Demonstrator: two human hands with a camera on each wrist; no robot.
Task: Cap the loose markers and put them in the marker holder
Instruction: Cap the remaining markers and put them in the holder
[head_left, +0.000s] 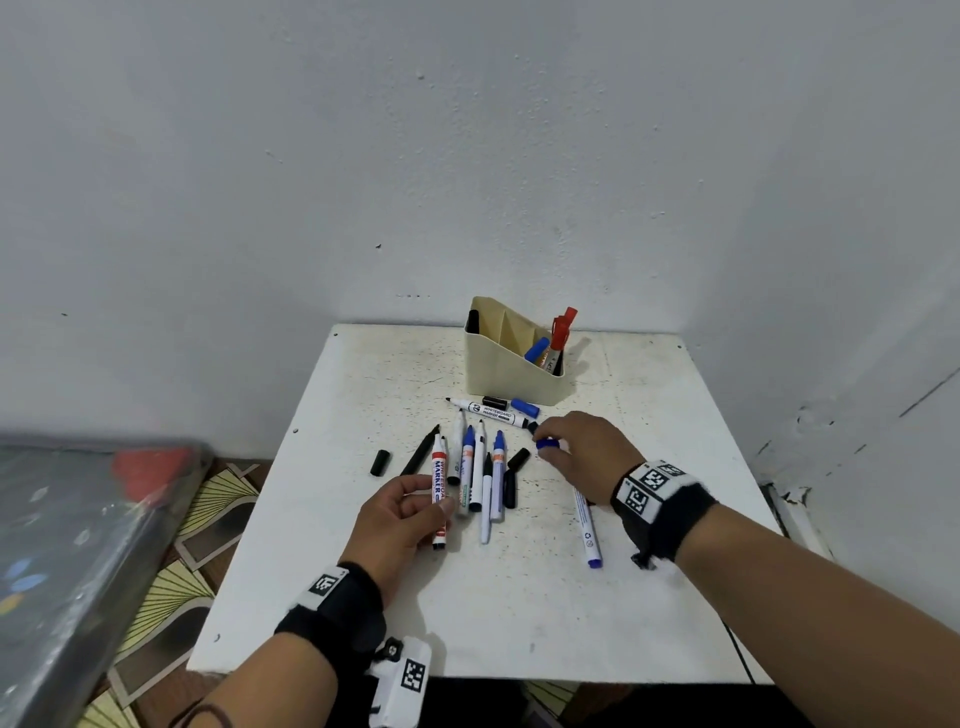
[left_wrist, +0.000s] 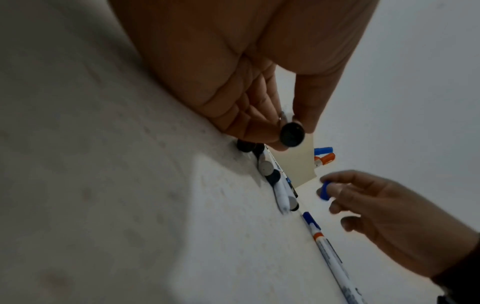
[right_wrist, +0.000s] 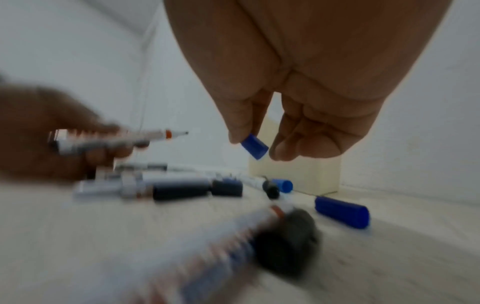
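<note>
My left hand (head_left: 402, 512) grips the light, stiff red marker (head_left: 439, 486) mid-barrel at frame centre; right hand (head_left: 582, 449) pinches the small, slippery blue cap (head_left: 547, 444)

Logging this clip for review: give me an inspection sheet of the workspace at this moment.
Surface: white table, speckled with stains.
Job's things: beige marker holder with capped markers inside; uncapped markers and loose caps on the table.
Clutter: nothing seen.
Hands: left hand holds a red marker; right hand pinches a blue cap.
Cables: nothing seen.
Surroundings: white walls; patterned floor.
</note>
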